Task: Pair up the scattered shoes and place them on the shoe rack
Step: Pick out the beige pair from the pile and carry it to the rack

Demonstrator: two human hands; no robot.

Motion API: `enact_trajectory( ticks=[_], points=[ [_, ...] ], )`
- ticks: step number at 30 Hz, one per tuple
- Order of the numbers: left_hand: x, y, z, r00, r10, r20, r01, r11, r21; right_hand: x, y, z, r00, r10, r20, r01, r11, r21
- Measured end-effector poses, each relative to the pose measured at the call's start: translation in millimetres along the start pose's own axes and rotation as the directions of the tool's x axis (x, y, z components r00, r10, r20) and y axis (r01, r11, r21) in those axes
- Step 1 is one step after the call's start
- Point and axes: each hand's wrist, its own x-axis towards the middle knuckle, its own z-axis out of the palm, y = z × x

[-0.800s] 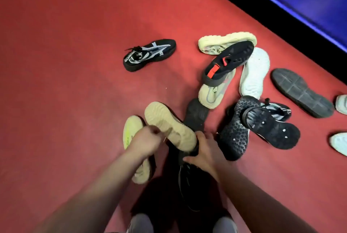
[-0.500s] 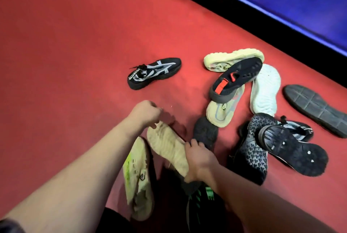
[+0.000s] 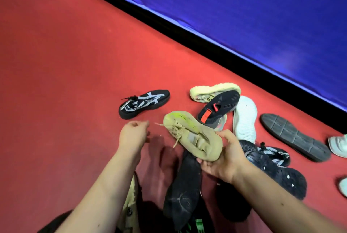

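**Tan Shoe Lifted, Its Mate Yet To Be Collected**

The tan shoe (image 3: 193,137) is held off the red floor (image 3: 65,82) by the right hand (image 3: 223,157), whose fingers and thumb are wrapped round the heel end. The toe is pointed away from the person and a loose lace hangs from it. The left hand (image 3: 132,135) is apart from the shoe, near its toe, with fingers curled and nothing seen inside them. What appears to be the second tan shoe (image 3: 129,200) is lying beneath the left forearm, partly hidden. A black shoe (image 3: 183,191) is lying sole up directly below the held one, and a striped black shoe (image 3: 143,104) is set by itself farther off. Other shoes are heaped to the right. The shoe rack is not in view.

The step in hand is judged to be the pairing of the two tan shoes. It would be done well if the free hand were opened, brought down to the mate and closed round its heel, so that both can be carried toes forward. The hanging lace should be kept clear of the black shoe underneath, lest that be dragged along. Colour and sole should be checked against the held shoe before the pair is carried off, since the mate is only partly seen.
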Motion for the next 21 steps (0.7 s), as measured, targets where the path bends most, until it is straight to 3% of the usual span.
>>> enact_trajectory(
  ticks=[7, 11, 21],
  points=[
    [12.7, -2.0, 21.9, 0.995, -0.027, 0.098, 0.009, 0.984, 0.179, 9.3, -11.0, 9.3, 0.988, -0.094, 0.122, 0.091, 0.995, 0.029],
    [1.0, 5.6, 22.8, 0.977, -0.116, 0.178, 0.09, 0.985, 0.149, 5.8, -4.9, 7.8, 0.975, -0.067, 0.214, 0.065, 0.998, 0.016],
    [4.2, 12.3, 13.4, 0.993, -0.059, 0.104, 0.047, 0.993, 0.11, 14.9, -1.5, 4.6, 0.957, -0.025, 0.289, 0.046, 0.997, -0.064]
  ],
)
